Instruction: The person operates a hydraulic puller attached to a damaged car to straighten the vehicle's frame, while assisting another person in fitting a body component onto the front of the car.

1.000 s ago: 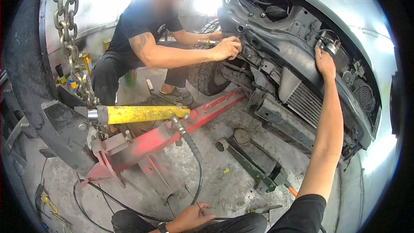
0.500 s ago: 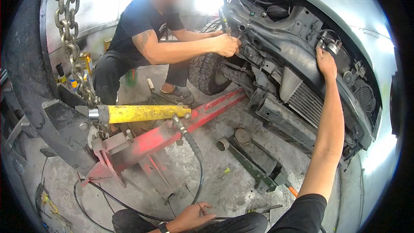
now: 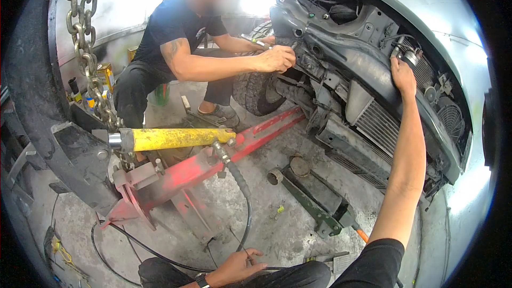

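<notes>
Raised at the vehicle's exposed front end point(image 3: 368, 66), my right hand point(image 3: 404, 77) has its fingers curled in beside a silver and black cylindrical part point(image 3: 410, 58); what they grip is hidden. My left hand point(image 3: 234, 268) is low, over my leg, palm side partly up. A thin rod point(image 3: 238, 239) runs down into its bent fingers, which appear closed on it. A black hose point(image 3: 246, 202) from the yellow hydraulic cylinder point(image 3: 178, 139) curves down near this hand.
A co-worker point(image 3: 160, 48) crouches at the tire point(image 3: 250, 93), both hands near the vehicle, with a metal tool. A red steel beam point(image 3: 202, 173), hanging chain point(image 3: 82, 37), dark post point(image 3: 32, 74) and green floor jack point(image 3: 314, 197) stand around. Hoses cross the floor.
The co-worker's tool has swung from nearly upright down toward the left, and their hands have shifted slightly left. My hands have hardly moved.
</notes>
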`<action>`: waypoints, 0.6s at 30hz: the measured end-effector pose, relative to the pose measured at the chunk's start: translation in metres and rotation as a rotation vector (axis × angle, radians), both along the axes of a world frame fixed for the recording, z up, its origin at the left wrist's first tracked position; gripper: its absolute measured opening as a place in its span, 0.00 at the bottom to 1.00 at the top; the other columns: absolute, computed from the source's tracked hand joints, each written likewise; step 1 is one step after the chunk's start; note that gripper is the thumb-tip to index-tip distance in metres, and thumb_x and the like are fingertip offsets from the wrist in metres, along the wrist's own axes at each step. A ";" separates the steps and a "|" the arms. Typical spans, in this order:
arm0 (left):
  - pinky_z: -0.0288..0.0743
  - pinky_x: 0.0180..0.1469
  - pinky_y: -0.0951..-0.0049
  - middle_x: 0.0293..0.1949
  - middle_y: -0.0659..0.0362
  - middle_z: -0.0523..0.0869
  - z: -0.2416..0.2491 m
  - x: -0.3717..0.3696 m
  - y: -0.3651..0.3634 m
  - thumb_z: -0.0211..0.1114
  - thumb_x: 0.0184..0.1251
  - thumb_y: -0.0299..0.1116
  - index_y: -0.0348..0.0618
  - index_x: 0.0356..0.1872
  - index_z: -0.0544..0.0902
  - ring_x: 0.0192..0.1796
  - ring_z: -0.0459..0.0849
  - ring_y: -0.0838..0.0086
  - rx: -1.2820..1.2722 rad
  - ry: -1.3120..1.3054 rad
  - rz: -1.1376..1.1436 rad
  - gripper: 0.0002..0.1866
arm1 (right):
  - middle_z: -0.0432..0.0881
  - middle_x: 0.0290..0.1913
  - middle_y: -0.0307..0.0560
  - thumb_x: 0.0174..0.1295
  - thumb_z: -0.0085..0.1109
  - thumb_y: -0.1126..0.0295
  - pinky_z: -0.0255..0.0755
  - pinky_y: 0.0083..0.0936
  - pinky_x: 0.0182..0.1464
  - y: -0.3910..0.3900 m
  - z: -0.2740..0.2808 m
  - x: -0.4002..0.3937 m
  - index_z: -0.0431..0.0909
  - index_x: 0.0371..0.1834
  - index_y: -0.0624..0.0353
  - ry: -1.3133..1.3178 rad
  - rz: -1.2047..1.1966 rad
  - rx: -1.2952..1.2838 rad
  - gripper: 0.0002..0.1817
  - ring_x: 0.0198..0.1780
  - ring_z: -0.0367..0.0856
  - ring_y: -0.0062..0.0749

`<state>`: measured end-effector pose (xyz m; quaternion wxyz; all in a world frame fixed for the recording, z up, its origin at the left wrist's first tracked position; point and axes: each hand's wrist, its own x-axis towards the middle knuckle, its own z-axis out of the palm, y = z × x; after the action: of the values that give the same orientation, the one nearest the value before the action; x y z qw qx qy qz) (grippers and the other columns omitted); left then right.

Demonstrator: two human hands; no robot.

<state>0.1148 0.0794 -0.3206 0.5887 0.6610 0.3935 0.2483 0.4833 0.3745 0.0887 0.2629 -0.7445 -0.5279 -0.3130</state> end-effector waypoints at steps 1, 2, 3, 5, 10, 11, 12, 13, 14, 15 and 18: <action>0.72 0.29 0.74 0.30 0.60 0.83 0.001 0.000 0.000 0.66 0.60 0.50 0.41 0.52 0.77 0.27 0.77 0.76 -0.003 0.002 -0.003 0.26 | 0.76 0.52 0.67 0.65 0.32 0.44 0.64 0.46 0.59 -0.001 0.000 -0.001 0.76 0.53 0.61 0.000 0.001 0.001 0.34 0.57 0.72 0.59; 0.71 0.29 0.74 0.31 0.60 0.83 0.001 -0.001 0.001 0.66 0.60 0.50 0.41 0.52 0.77 0.27 0.77 0.76 -0.016 -0.001 -0.005 0.27 | 0.76 0.52 0.67 0.65 0.32 0.44 0.64 0.46 0.59 -0.002 0.000 -0.002 0.76 0.53 0.61 0.000 0.001 0.001 0.34 0.58 0.72 0.59; 0.71 0.29 0.74 0.31 0.60 0.83 0.001 -0.001 0.001 0.66 0.60 0.50 0.41 0.52 0.77 0.27 0.77 0.76 -0.029 -0.004 -0.007 0.27 | 0.76 0.52 0.67 0.65 0.32 0.44 0.64 0.46 0.59 -0.002 -0.001 -0.003 0.76 0.53 0.61 0.000 0.002 0.002 0.33 0.58 0.72 0.59; 0.71 0.29 0.75 0.31 0.60 0.83 0.003 -0.001 0.002 0.66 0.60 0.51 0.40 0.52 0.77 0.27 0.77 0.77 -0.038 -0.009 -0.006 0.27 | 0.76 0.52 0.66 0.65 0.32 0.44 0.64 0.45 0.59 -0.003 -0.001 -0.005 0.77 0.53 0.61 0.003 -0.007 0.017 0.33 0.58 0.72 0.59; 0.71 0.30 0.76 0.30 0.61 0.83 0.001 -0.001 0.001 0.66 0.61 0.50 0.40 0.51 0.77 0.27 0.76 0.78 0.000 -0.022 0.006 0.26 | 0.76 0.52 0.67 0.65 0.33 0.43 0.63 0.44 0.60 0.002 -0.001 0.002 0.77 0.53 0.60 0.004 0.002 0.019 0.33 0.58 0.72 0.59; 0.71 0.31 0.76 0.30 0.61 0.82 0.002 -0.001 0.001 0.66 0.61 0.50 0.39 0.51 0.77 0.27 0.76 0.78 -0.009 -0.019 0.003 0.26 | 0.76 0.52 0.67 0.64 0.33 0.43 0.63 0.44 0.60 0.002 -0.001 0.002 0.76 0.54 0.60 0.007 0.008 0.022 0.34 0.58 0.72 0.59; 0.71 0.31 0.76 0.30 0.61 0.82 0.004 -0.002 0.002 0.66 0.61 0.50 0.39 0.51 0.77 0.27 0.76 0.78 -0.019 -0.015 0.001 0.26 | 0.75 0.52 0.68 0.64 0.34 0.42 0.63 0.43 0.60 0.002 -0.001 0.002 0.76 0.54 0.59 0.010 0.015 0.026 0.34 0.58 0.72 0.59; 0.71 0.31 0.77 0.29 0.61 0.82 0.004 -0.002 0.002 0.66 0.61 0.50 0.39 0.51 0.77 0.27 0.76 0.78 -0.028 -0.012 -0.002 0.26 | 0.76 0.52 0.68 0.64 0.34 0.42 0.63 0.43 0.60 0.001 0.000 0.002 0.76 0.54 0.59 0.012 0.012 0.017 0.34 0.58 0.72 0.59; 0.71 0.31 0.77 0.29 0.61 0.82 0.004 -0.002 0.001 0.66 0.61 0.50 0.38 0.51 0.77 0.27 0.75 0.78 -0.020 -0.013 0.004 0.26 | 0.76 0.51 0.68 0.64 0.34 0.42 0.63 0.43 0.60 -0.001 0.000 -0.001 0.76 0.54 0.59 0.014 0.009 0.007 0.34 0.58 0.72 0.59; 0.71 0.31 0.77 0.29 0.61 0.82 0.003 -0.001 0.001 0.66 0.60 0.50 0.38 0.51 0.77 0.27 0.75 0.78 -0.012 -0.014 0.012 0.26 | 0.76 0.51 0.68 0.64 0.34 0.42 0.63 0.43 0.60 -0.003 0.000 -0.003 0.76 0.54 0.59 0.016 0.007 -0.002 0.34 0.58 0.72 0.59; 0.71 0.31 0.77 0.29 0.61 0.82 0.001 -0.001 0.001 0.66 0.60 0.50 0.38 0.50 0.77 0.27 0.75 0.78 -0.005 -0.023 0.014 0.26 | 0.76 0.50 0.68 0.64 0.34 0.42 0.64 0.43 0.59 -0.001 0.001 -0.001 0.77 0.54 0.59 0.014 0.009 0.001 0.34 0.57 0.73 0.59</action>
<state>0.1135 0.0801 -0.3195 0.5932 0.6537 0.3921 0.2590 0.4822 0.3732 0.0893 0.2683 -0.7442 -0.5293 -0.3067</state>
